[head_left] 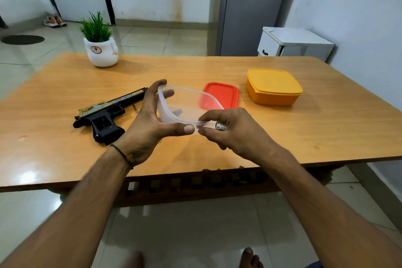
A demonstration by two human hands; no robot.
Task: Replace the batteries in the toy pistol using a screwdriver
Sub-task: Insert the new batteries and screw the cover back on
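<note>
Left hand grips tilted clear tub; right hand holds battery at its rim. Toy pistol lies just left of left hand, barrel angled away-right.

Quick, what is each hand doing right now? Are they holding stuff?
Left hand: holding the clear container, thumb and fingers gripping its sides.
Right hand: curled round a battery, fingertips at the container's rim.
</note>
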